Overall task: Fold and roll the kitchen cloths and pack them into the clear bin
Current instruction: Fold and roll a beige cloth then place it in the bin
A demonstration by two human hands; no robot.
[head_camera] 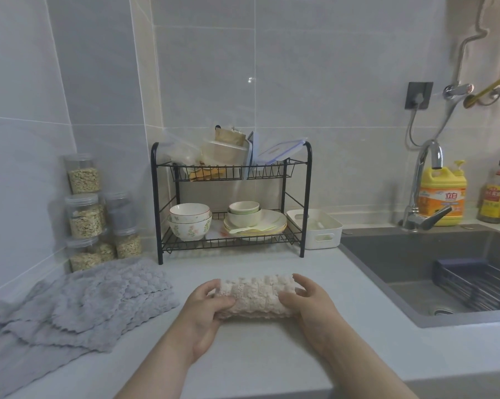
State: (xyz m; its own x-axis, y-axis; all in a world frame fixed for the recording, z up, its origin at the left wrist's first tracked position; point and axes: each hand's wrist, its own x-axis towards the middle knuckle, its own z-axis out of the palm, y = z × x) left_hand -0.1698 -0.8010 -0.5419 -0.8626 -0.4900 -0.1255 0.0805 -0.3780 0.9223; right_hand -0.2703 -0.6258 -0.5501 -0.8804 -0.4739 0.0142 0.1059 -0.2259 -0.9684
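Note:
A cream fluffy cloth (256, 295), rolled into a thick cylinder, lies crosswise on the pale countertop (257, 355) in front of me. My left hand (207, 306) grips its left end, thumb on top and fingers curled behind. My right hand (306, 298) grips its right end the same way. A heap of grey scalloped cloths (78, 303) lies spread out on the counter at the left. A white open bin with handle slots (318, 228) stands right of the dish rack; I cannot tell if it is the clear bin.
A black two-tier dish rack (231, 203) with bowls and plates stands at the back. Stacked clear jars (96, 214) of grain fill the left corner. A dark sink (444, 272) with a faucet (424, 185) and yellow detergent bottle (443, 194) is at the right.

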